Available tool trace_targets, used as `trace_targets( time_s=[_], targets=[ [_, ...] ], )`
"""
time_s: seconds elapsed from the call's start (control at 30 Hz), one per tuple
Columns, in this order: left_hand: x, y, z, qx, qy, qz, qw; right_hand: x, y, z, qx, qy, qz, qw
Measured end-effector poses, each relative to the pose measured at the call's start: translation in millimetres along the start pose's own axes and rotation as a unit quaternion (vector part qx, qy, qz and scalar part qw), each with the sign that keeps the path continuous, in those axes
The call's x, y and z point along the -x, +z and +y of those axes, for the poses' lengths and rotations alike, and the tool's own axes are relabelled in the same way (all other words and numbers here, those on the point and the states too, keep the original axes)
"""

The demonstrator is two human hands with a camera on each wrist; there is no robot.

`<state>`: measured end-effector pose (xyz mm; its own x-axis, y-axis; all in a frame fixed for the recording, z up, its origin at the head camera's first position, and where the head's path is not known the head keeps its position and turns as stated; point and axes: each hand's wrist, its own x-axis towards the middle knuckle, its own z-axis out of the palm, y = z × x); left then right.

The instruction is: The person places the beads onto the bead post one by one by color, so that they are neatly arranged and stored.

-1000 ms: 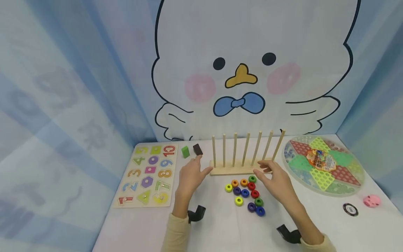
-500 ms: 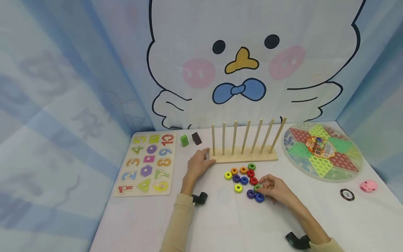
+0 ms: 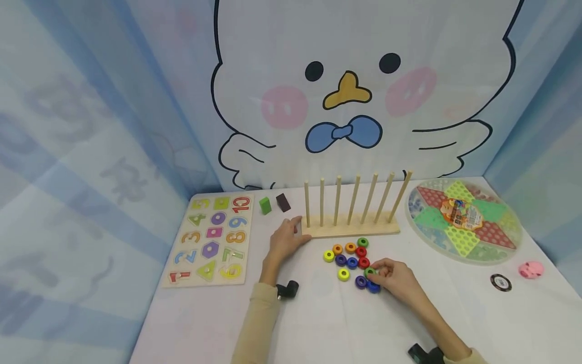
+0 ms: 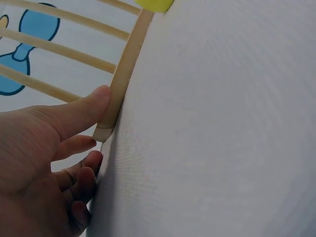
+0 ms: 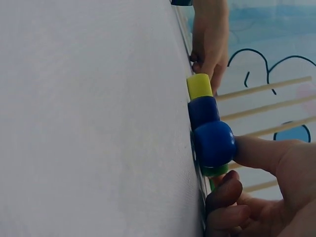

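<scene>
My left hand (image 3: 284, 239) holds the left end of a wooden peg rack (image 3: 350, 230), thumb on the front edge and fingers at the end. In the left wrist view, the thumb (image 4: 91, 111) presses the base's edge. Upright bare pegs stand along the rack. In front of it lie several small coloured rings. My right hand (image 3: 399, 281) pinches a green ring (image 3: 370, 272) at the cluster's right side, between thumb and forefinger. A blue ring (image 3: 373, 287) lies close under the thumb. In the right wrist view, that blue ring (image 5: 215, 143) hides most of the green one.
A number puzzle board (image 3: 206, 241) lies at left, with a green block (image 3: 265, 205) and a dark brown block (image 3: 283, 202) beside it. At right are a round game board (image 3: 464, 222), a black-and-white disc (image 3: 501, 282) and a pink pig figure (image 3: 531, 269). A printed curtain hangs behind.
My left hand has come onto the rack's left end. The right hand has moved from in front of the rack toward me, down to the green ring. The head view has tilted.
</scene>
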<state>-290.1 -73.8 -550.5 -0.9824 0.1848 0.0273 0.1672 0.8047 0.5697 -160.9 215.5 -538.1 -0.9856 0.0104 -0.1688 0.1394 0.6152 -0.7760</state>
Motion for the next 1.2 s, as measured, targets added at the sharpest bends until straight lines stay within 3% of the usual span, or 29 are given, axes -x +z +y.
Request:
trace_targets(
  time_s=[0.17, 0.3, 0.43, 0.57, 0.7, 0.83, 1.0, 1.2],
  targets=[
    [2.4, 3.8, -2.6, 0.0, 0.003, 0.003, 1.0, 3, 3, 0, 0.037, -0.022, 0.046, 0.998],
    [3.9, 4.0, -2.9, -0.008, 0.006, 0.006, 0.9999, 4, -3, -19, 0.054, -0.06, 0.106, 0.991],
    [5.0, 1.5, -3.4, -0.01, 0.006, 0.01, 0.9999, -4, -13, -58, 0.042, -0.149, 0.153, 0.976],
    [5.8, -0.2, -2.6, -0.006, 0.006, 0.01, 0.9999, -22, -25, -106, 0.024, -0.234, 0.167, 0.957],
    [9.5, 1.1, -2.6, 0.002, 0.003, 0.009, 0.9999, -41, -36, -152, 0.007, -0.287, 0.175, 0.942],
    [11.6, 4.9, -5.2, 0.004, 0.008, 0.007, 0.9999, -55, -39, -188, -0.005, -0.316, 0.175, 0.933],
    [8.3, 3.7, -5.8, -0.004, 0.019, 0.016, 0.9997, -74, -29, -215, 0.026, -0.323, 0.154, 0.934],
    [3.9, -1.4, -1.6, -0.002, 0.023, 0.011, 0.9997, -85, -14, -216, 0.051, -0.294, 0.123, 0.947]
  ],
)
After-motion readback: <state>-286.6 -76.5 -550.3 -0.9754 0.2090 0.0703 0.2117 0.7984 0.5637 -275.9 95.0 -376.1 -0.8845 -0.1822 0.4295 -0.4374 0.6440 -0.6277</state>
